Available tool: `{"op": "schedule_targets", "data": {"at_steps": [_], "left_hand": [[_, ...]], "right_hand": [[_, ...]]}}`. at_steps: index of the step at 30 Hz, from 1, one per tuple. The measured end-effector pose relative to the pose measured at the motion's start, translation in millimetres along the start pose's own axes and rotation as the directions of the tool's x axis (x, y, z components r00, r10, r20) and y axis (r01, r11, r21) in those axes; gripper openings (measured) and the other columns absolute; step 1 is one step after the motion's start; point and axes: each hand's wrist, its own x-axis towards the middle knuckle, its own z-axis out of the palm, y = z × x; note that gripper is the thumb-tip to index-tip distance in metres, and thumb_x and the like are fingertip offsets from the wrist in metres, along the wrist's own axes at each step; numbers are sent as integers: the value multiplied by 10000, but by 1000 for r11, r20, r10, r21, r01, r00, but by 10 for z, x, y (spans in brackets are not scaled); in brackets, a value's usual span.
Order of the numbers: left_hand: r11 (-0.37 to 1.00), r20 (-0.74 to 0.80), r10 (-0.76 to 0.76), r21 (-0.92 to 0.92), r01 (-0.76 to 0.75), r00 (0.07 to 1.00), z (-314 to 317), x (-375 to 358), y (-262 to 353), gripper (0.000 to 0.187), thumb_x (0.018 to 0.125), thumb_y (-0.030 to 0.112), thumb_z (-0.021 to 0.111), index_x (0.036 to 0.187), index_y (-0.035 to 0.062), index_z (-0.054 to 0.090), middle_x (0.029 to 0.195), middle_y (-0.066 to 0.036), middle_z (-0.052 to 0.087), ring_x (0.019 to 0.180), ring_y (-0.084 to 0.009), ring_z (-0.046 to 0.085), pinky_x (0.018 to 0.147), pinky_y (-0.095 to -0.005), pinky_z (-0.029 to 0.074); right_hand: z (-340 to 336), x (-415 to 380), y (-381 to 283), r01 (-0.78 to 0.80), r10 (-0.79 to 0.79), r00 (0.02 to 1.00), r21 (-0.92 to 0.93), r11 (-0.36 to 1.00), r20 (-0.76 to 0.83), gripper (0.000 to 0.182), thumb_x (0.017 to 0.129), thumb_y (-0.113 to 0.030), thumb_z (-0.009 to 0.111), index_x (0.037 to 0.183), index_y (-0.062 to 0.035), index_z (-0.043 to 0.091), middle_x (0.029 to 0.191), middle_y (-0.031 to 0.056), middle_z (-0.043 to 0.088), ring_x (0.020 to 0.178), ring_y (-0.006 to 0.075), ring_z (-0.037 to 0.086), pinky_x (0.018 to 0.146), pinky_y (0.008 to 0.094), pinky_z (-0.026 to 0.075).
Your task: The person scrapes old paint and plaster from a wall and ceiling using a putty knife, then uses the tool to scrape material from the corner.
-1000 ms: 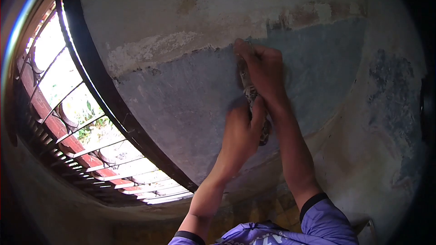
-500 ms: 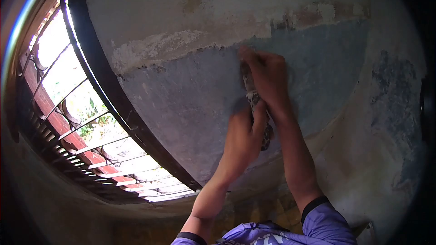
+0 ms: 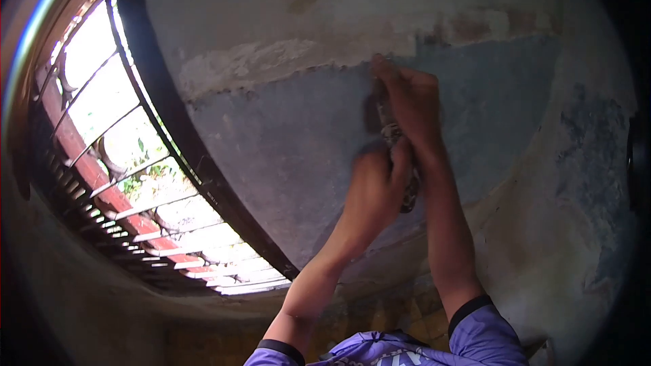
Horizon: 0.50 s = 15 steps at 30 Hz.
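A narrow tool with a mottled, stained handle (image 3: 409,193) is held at a slant against the blue-grey painted wall (image 3: 285,135). Around its handle, my left hand (image 3: 373,186) is closed, lower down. Higher up, my right hand (image 3: 415,105) grips the upper part of the same tool, its index finger stretched toward the edge where the blue paint meets pale plaster (image 3: 271,57). The tool's tip is mostly hidden by the right fingers and shadow.
A barred window (image 3: 129,156) with a dark frame curves down the left side, with bright daylight and plants beyond. On the right, an adjoining wall (image 3: 529,230) shows dark peeling patches. Yellowish tiles lie low behind my arms.
The view has shifted slightly, so the window and wall sit further right. Both hands and the tool appear a little higher and to the right, with the grip unchanged.
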Motion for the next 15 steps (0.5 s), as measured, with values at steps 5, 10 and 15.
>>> {"op": "schedule_targets", "data": {"at_steps": [5, 10, 15], "left_hand": [[996, 12, -72, 51, 71, 997, -159, -322, -184, 456, 1031, 318, 454, 786, -43, 587, 634, -146, 618, 590, -227, 631, 571, -377, 464], [958, 95, -276, -58, 282, 957, -270, -1400, -669, 387, 1021, 327, 461, 880, -10, 586, 774, -256, 625, 757, -465, 608, 639, -488, 445], [908, 210, -351, -163, 387, 913, 3, -2544, -1545, 400, 1013, 364, 451, 1147, 10, 582, 1083, -236, 597, 1000, -394, 609, 853, -424, 475]], "right_hand": [[-125, -294, 189, 64, -54, 993, -91, 994, 103, 428, 917, -364, 678, 779, 39, 647, 634, 43, 608, 622, 69, 529, 576, 300, 446], [-634, -1986, 478, 120, -91, 981, -165, 979, 173, 293, 830, -218, 703, 1001, -34, 550, 808, 34, 463, 699, 146, 423, 652, 295, 378], [-795, -3544, 1013, -252, 239, 812, -49, 966, 533, 821, 808, -478, 748, 1363, -14, 359, 1233, 143, 442, 1092, 271, 486, 971, 408, 394]]}}
